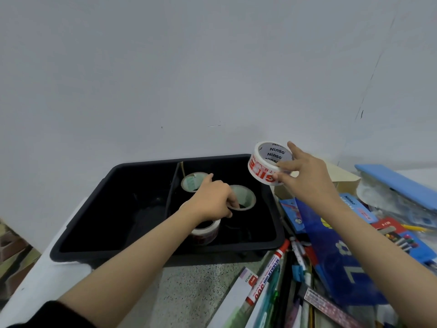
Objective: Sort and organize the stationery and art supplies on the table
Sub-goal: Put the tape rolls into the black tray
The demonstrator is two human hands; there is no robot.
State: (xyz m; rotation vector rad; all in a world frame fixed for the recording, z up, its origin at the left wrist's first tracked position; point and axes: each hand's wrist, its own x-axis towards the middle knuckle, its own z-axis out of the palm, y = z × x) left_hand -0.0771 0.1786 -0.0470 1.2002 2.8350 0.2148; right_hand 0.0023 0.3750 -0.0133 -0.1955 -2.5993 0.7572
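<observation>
The white packing-tape roll with red lettering hangs in the air above the right rear corner of the black plastic bin. The right hand pinches it, thumb on the outer band and fingers on the far rim, with the cardboard core tilted toward the camera.

The roll's likely home is the bin's right compartment, right of the thin divider, where the other rolls are. The free floor looks to be at the front right, so the hand should level the roll, lower it there flat on its side face, and let go only once it sits.

The left hand is inside that compartment, its fingers curled over the rim of the green-cored tape roll. It should slide this roll back beside the second green-cored roll to widen the gap. A third white and red roll lies under the left wrist, so that arm should lift clear before the drop.

Near the bin's right wall lies a pile of markers and pens.
</observation>
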